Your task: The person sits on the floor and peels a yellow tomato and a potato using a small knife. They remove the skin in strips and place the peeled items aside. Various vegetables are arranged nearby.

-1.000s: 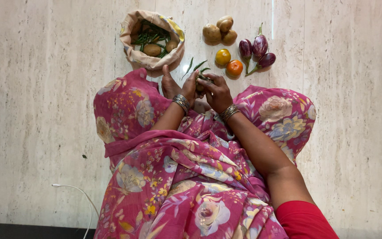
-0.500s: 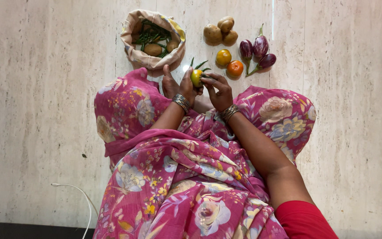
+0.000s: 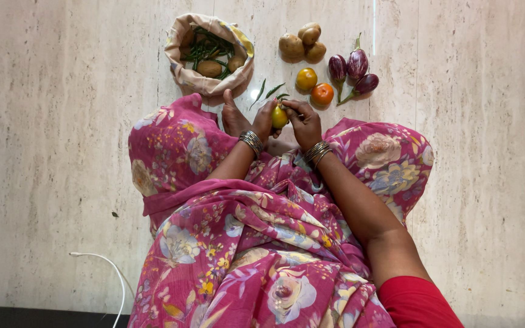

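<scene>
head view: a small yellow-green tomato (image 3: pixel 279 116) is held between both hands above the floor (image 3: pixel 56 152), just in front of the knees. the left hand (image 3: pixel 265 119) is closed against its left side; the right hand (image 3: pixel 304 120) is curled over its right side, fingers clamped on it. metal bangles (image 3: pixel 318 152) are worn on both wrists. two tomatoes (image 3: pixel 314 87) are laid just beyond the hands, beside loose green chillies (image 3: pixel 267 92). three potatoes (image 3: pixel 302 42) and three purple eggplants (image 3: pixel 352 70) are grouped farther out. a cloth bag (image 3: pixel 210 84) of vegetables is placed to the left. a white cable (image 3: pixel 107 273) lies near the lower edge.
</scene>
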